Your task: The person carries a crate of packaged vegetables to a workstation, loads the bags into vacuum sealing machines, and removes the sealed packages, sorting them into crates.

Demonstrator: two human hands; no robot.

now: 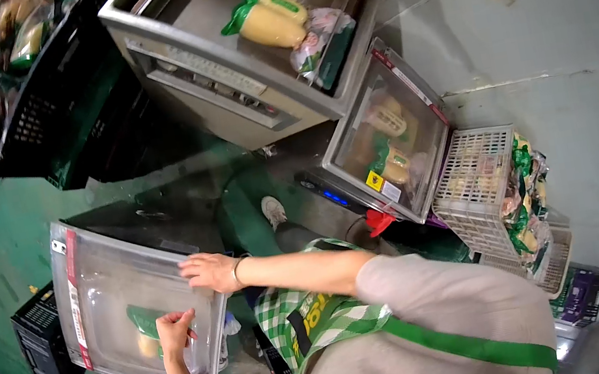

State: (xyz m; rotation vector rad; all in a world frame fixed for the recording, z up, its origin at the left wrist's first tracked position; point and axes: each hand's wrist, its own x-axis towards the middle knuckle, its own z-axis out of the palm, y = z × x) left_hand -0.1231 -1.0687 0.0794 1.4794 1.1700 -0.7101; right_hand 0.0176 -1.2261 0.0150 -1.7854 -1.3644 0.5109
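My right hand (210,273) lies with fingers outstretched on the near edge of a clear lid (104,281), which is down on a vacuum packing machine. Curled into a fist, my left hand (177,333) is over the same lid; I see nothing in it, and cannot tell whether it presses the lid. Through the plastic, beside my left hand, shows a pale-yellow bag with a green top (147,330). Its contents are blurred by the lid.
A second lidded machine (379,137) holds yellow-and-green packs. Behind it, a larger steel machine (219,93) stands open with packs (274,19) inside. A black crate (35,121) of bagged goods is at upper left, white baskets (473,172) at right, black crates (43,344) at lower left.
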